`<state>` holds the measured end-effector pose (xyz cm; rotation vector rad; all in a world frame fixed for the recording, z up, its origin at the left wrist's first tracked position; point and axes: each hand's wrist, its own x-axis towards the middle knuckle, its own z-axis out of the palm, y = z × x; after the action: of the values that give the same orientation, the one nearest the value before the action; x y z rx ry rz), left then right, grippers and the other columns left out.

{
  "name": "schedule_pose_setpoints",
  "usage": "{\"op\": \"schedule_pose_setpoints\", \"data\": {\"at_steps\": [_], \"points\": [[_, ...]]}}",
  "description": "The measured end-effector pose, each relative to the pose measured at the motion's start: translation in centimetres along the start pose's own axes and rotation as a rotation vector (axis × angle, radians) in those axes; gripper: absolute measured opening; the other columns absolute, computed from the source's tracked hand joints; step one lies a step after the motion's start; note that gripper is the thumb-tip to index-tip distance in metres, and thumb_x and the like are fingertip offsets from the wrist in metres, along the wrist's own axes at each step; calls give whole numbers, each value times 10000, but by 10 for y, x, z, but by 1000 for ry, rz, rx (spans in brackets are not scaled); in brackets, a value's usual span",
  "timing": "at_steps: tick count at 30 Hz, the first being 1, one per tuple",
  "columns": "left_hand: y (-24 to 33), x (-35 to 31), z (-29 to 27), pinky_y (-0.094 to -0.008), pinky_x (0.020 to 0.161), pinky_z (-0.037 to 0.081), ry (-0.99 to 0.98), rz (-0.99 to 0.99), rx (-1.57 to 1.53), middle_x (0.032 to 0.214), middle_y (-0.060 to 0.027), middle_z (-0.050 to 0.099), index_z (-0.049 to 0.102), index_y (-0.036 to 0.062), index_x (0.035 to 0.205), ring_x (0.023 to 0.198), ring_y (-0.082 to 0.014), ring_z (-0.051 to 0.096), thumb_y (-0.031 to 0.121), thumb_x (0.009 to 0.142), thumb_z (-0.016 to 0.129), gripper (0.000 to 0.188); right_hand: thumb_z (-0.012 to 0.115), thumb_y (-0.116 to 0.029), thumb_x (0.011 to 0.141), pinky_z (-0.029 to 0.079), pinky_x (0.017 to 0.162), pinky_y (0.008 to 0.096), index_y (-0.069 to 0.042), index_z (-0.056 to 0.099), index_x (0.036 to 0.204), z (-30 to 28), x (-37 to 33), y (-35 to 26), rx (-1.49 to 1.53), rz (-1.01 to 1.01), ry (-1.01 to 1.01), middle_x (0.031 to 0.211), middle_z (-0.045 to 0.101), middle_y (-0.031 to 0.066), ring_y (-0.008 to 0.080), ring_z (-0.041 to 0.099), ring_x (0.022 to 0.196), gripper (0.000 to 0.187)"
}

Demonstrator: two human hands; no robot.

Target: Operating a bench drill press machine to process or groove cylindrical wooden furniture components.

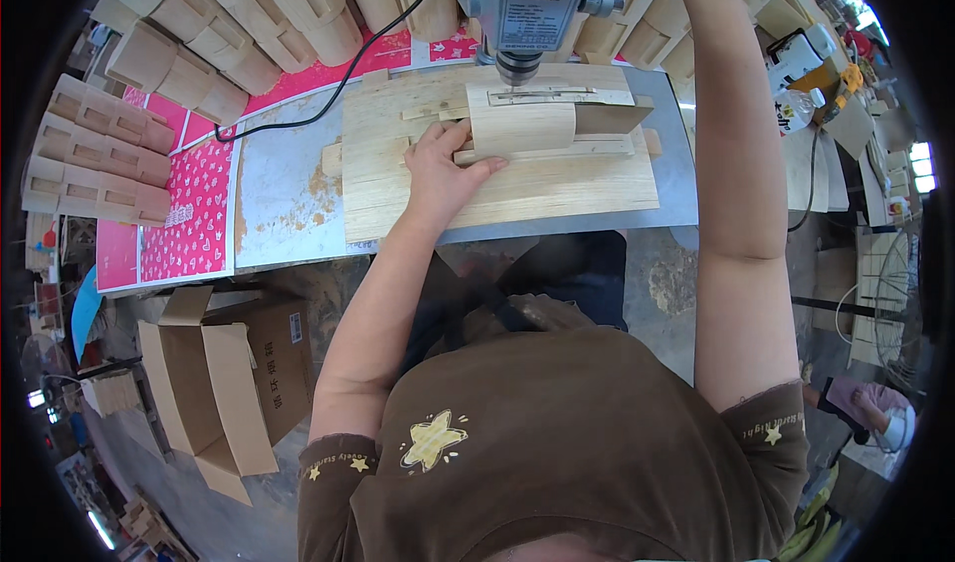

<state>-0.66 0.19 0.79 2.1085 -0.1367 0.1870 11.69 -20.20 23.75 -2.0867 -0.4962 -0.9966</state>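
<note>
A pale wooden piece with a slotted upper face lies under the chuck of a grey-blue bench drill. My left hand grips its left end, the thumb along the near side and the fingers curled around the far part. Thin wooden strips lie along the piece, on a flat wooden board. A darker flat panel shows at its right side. My right arm reaches up past the drill's right side, and its hand is beyond the upper edge. Whether the drill bit touches the wood I cannot tell.
Stacked wooden pieces line the table's left and far sides. A black cable crosses the metal tabletop. An opened cardboard box stands on the floor at left. Bottles are at right, and another person sits farther off.
</note>
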Motion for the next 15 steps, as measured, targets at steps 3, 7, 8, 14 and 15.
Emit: {"op": "schedule_pose_setpoints", "data": {"at_steps": [3,7,8,14,15], "points": [[1,1,3,-394,906,292,35,0,-41,932,-6,589,661,113,1050,898,-195,566,254,597,813,499,487,-324,919,443,652,308,-1,622,883,-1,-25,17,235,67,48,733,613,105,157,584,724,352],[0,2,3,-384,907,285,45,-13,-71,926,-5,585,657,86,990,883,-179,563,245,591,818,459,557,-211,903,445,767,319,-45,595,1047,-13,-109,38,273,165,-233,936,612,103,214,575,807,223],[0,2,3,-384,907,285,47,-15,-74,926,-5,585,657,86,990,883,-179,563,245,591,818,459,618,-190,861,432,737,359,-62,609,1007,-11,-135,40,336,271,-336,901,601,110,276,574,747,195],[-8,-1,-22,-329,831,362,6,120,-41,873,-7,578,653,57,922,765,-159,566,194,609,815,378,654,-217,805,355,850,379,-83,588,1049,-19,-197,54,-236,-85,-582,910,587,77,246,525,932,286],[-11,-8,-33,-306,773,397,7,104,-98,850,-4,575,651,48,914,743,-142,563,150,612,808,355,658,-209,789,350,848,373,-87,589,1041,-20,-197,56,-258,-77,-573,908,588,64,248,526,921,288]]}}
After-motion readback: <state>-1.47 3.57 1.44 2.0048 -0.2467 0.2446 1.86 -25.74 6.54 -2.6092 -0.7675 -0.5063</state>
